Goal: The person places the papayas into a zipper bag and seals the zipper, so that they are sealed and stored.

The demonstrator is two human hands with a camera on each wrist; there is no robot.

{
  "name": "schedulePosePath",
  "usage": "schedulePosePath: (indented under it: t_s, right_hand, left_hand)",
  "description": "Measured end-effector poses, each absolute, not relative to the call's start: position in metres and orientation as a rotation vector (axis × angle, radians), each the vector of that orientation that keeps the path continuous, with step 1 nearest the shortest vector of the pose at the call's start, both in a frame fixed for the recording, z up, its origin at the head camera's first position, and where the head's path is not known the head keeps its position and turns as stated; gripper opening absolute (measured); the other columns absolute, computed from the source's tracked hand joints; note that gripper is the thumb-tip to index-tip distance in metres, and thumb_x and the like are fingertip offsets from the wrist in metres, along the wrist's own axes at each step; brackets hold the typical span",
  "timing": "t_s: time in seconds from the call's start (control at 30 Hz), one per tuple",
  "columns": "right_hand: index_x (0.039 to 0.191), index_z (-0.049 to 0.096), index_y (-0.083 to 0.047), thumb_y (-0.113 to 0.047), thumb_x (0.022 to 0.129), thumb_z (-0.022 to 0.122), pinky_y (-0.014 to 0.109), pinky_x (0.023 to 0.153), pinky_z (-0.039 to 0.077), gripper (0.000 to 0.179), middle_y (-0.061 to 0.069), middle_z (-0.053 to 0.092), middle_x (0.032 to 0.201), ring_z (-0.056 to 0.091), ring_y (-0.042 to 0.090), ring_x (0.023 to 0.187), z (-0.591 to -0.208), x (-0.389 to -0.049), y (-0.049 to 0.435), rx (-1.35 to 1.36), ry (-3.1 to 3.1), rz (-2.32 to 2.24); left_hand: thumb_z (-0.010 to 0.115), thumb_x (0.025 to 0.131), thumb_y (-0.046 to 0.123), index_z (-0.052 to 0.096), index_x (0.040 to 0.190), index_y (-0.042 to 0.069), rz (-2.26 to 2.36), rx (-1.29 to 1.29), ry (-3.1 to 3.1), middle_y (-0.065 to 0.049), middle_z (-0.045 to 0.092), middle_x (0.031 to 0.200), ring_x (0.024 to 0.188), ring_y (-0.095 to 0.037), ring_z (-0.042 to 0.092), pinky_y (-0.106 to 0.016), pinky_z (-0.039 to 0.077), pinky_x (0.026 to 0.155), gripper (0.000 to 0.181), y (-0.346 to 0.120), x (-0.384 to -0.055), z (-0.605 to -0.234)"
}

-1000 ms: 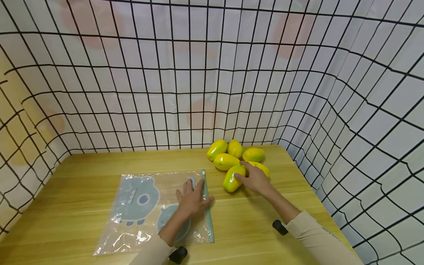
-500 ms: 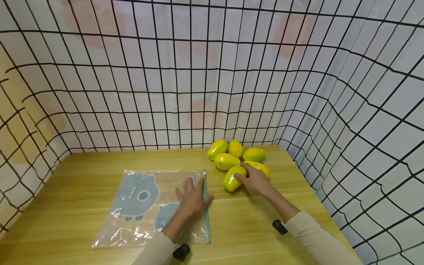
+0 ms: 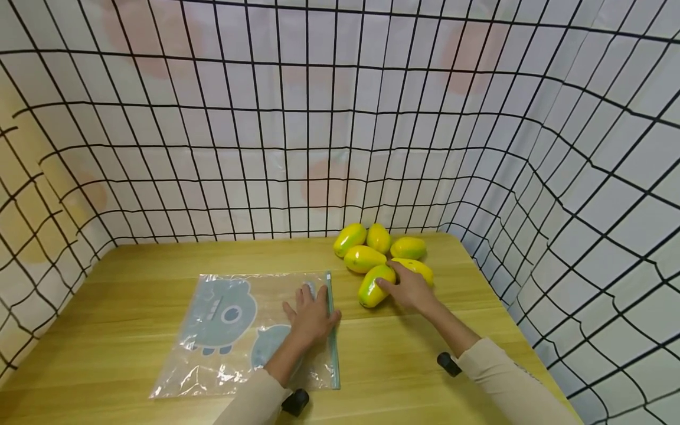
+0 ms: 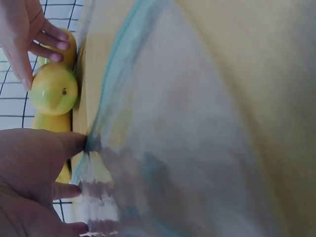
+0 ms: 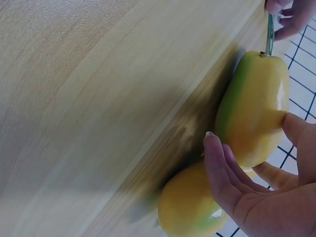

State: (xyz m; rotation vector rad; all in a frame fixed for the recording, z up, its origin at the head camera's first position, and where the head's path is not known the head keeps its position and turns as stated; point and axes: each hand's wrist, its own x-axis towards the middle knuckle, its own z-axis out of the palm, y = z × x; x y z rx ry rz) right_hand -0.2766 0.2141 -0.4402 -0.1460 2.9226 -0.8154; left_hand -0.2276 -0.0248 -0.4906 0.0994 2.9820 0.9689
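A clear plastic zip bag (image 3: pixel 271 295) with blue-grey cartoon prints and a blue-green slider edge lies flat on the wooden table. My left hand (image 3: pixel 310 321) rests on it with spread fingers, near the slider edge. To the right, my right hand (image 3: pixel 410 289) grips the nearest yellow-green mango (image 3: pixel 374 289), which still sits on the table. In the right wrist view, thumb and fingers lie on opposite sides of that mango (image 5: pixel 256 103). Another mango (image 3: pixel 417 268) is partly hidden behind the right hand.
Several more mangoes (image 3: pixel 363 260) cluster behind, towards the table's back edge. Black wire mesh (image 3: pixel 287 147) backed by pale sheeting walls the table (image 3: pixel 133 283) at the back and both sides. Black wrist devices (image 3: pixel 448 364) sit by both sleeves.
The bag's lower edge and the left hand have shifted slightly. The right hand stays at the nearest mango, which has not visibly moved.
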Motion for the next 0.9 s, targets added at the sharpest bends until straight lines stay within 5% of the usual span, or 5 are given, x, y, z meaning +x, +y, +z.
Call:
schedulePosePath:
  t_s: [0.3,0.9]
  right_hand:
    - [0.156,0.038,-0.011,-0.048,0.101,0.056,0.063,0.117,0.035,0.069,0.022,0.044,0.155,0.04,0.046,0.143,-0.438,-0.279,0.213,-0.145,2.933,-0.795]
    - [0.155,0.04,-0.007,-0.045,0.1,0.058,0.062,0.117,0.035,0.069,0.022,0.044,0.155,0.04,0.046,0.143,-0.441,-0.276,0.213,-0.17,2.942,-0.819]
  left_hand:
    - [0.067,0.094,0.031,0.056,0.133,0.006,0.818,0.05,3.097,-0.028,0.044,0.134,0.136,-0.045,0.033,-0.082,0.021,0.105,0.048,-0.018,-0.234,-0.488]
    - [0.065,0.096,0.033,0.05,0.144,0.007,0.735,-0.02,3.101,-0.032,0.041,0.144,0.142,-0.05,0.034,-0.085,0.02,0.107,0.057,-0.012,-0.236,-0.489]
